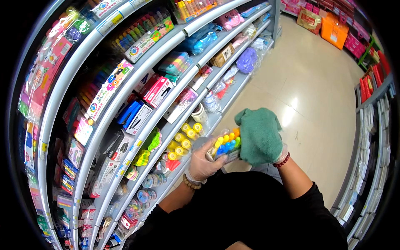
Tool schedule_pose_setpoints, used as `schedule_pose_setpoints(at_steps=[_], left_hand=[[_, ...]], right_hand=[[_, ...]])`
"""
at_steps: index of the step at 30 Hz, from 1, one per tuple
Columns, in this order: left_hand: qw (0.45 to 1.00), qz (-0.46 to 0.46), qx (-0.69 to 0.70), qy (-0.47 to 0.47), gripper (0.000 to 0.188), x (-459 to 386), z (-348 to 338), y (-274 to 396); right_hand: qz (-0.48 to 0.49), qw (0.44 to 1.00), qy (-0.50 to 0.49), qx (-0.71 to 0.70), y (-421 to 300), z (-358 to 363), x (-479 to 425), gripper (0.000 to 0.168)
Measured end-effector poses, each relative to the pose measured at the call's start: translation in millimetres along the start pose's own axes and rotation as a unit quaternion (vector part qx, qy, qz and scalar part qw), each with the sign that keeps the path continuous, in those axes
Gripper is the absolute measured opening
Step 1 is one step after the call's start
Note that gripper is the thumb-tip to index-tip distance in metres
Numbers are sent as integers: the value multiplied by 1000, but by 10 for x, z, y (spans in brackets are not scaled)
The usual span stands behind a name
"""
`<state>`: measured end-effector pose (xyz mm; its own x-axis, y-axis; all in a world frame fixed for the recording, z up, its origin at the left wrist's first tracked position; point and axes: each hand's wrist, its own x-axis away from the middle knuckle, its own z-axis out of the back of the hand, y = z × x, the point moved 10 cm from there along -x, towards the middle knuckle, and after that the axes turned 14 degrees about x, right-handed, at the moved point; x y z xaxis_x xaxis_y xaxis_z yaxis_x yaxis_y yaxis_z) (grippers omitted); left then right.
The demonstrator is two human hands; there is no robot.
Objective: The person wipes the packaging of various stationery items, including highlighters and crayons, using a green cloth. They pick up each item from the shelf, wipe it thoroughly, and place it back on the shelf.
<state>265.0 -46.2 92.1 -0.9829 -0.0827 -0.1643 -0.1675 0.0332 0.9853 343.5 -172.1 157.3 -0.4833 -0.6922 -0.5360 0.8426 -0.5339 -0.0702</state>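
My left hand [203, 164], in a thin translucent glove, grips one end of a clear package of coloured pens or markers [228, 143], with yellow, orange, blue and green pieces showing. A green cloth [261, 136] is draped over my right hand [282, 153] and meets the other end of the package. Only a gloved edge of that hand shows, above a red bead bracelet; its fingers are hidden beneath the cloth. Left of my left hand, rolls of yellow tape [184, 137] stand on a shelf.
Curved-looking metal shelves [168, 103] line the left side, holding boxed pens [109, 90], staplers [131, 112] and a purple bagged item [247, 60]. Another rack [359, 162] stands at the right. Orange and pink bags [334, 31] sit at the aisle's far end, beyond the tiled floor [268, 84].
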Motion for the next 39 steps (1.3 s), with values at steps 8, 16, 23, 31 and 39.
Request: schedule_pose_setpoints(at_steps=[8, 16, 23, 31, 39], left_hand=[[993, 74, 95, -1, 56, 44, -74, -141], [997, 20, -46, 63, 56, 23, 158, -460], [992, 34, 59, 105, 54, 126, 273, -406], [982, 17, 135, 133, 52, 80, 291, -77], [969, -56, 163, 178, 51, -412, 59, -35]], right_hand=[[-61, 995, -67, 51, 166, -274, 91, 46], [70, 997, 9, 8, -663, 186, -234, 18], [106, 994, 41, 10, -593, 238, -297, 21], [-259, 952, 162, 7, 1352, -323, 635, 10], [-64, 918, 13, 392, -15, -298, 44, 35]])
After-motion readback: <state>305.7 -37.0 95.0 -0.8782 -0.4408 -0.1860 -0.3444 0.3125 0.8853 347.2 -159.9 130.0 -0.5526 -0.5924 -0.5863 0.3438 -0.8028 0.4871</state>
